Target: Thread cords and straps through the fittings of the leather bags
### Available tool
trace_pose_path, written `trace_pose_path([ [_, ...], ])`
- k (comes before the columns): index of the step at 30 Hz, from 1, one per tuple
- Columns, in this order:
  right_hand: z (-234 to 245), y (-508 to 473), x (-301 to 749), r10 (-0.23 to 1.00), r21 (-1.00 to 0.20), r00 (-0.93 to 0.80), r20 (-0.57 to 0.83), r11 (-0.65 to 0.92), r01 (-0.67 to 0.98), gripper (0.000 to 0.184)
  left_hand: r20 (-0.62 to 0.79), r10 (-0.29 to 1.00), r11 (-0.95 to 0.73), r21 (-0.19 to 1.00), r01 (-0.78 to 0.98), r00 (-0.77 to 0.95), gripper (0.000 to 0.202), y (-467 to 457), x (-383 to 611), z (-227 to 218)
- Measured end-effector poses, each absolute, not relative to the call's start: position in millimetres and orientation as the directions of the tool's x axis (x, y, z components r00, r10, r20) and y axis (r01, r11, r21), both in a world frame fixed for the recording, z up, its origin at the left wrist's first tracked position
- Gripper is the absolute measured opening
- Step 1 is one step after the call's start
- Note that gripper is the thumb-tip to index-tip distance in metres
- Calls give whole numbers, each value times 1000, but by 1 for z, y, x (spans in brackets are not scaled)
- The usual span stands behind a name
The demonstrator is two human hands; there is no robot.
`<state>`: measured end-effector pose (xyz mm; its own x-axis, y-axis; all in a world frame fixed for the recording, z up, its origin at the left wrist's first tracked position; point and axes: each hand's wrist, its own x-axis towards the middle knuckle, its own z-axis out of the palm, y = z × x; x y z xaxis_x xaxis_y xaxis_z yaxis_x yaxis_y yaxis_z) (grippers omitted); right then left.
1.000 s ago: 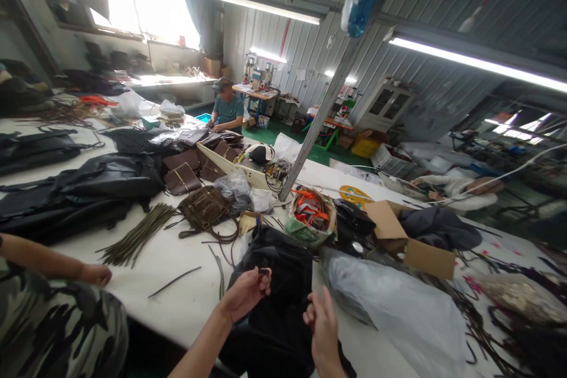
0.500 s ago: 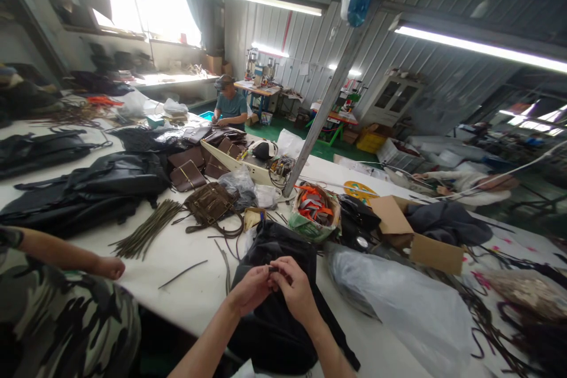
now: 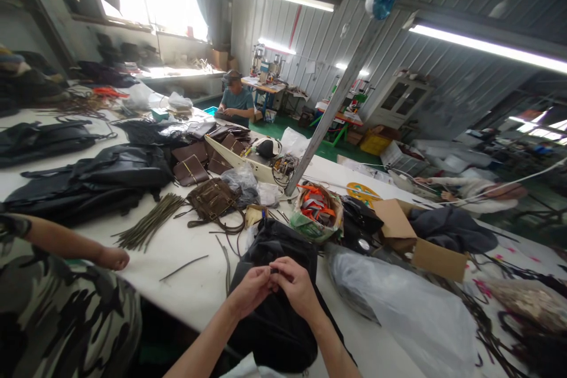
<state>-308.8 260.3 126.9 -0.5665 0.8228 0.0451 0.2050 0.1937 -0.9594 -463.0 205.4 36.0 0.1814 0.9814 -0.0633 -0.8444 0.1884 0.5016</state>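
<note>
A black bag lies on the white table in front of me, its upper part spreading away from me. Above its middle, my left hand and my right hand meet fingertip to fingertip. Both are closed in a pinch on a small dark piece, too small and too covered by fingers to name; whether it is joined to the bag I cannot tell. A pale cloth or paper shows at the bottom edge, by my forearms.
Left stands a person in a camouflage shirt, near olive strips. A brown bag lies beyond my bag. Right are a clear plastic bag, a cardboard box and a sack of orange straps. A metal post rises behind.
The view has shifted slightly, so the surroundings sit a little further right. My hands keep their pinch over the black bag, with only slight finger movement.
</note>
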Motion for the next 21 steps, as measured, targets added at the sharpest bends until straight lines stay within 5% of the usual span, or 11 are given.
trace_pose_path([
  [5, 121, 263, -313, 828, -973, -561, 9, 135, 185, 24, -77, 987, 159, 502, -850, 139, 31, 203, -463, 38],
  [11, 96, 268, -313, 826, -996, -560, -68, -26, 82, 54, -100, 988, 152, 481, -864, 118, 38, 206, -463, 37],
  [17, 60, 282, -303, 929, -964, -339, -149, -60, 258, 82, -110, 992, 109, 466, -878, 65, 42, 210, -479, 33],
  [21, 57, 276, -307, 881, -958, -434, -189, -67, 280, 83, -109, 991, 121, 480, -869, 78, 44, 210, -483, 35],
])
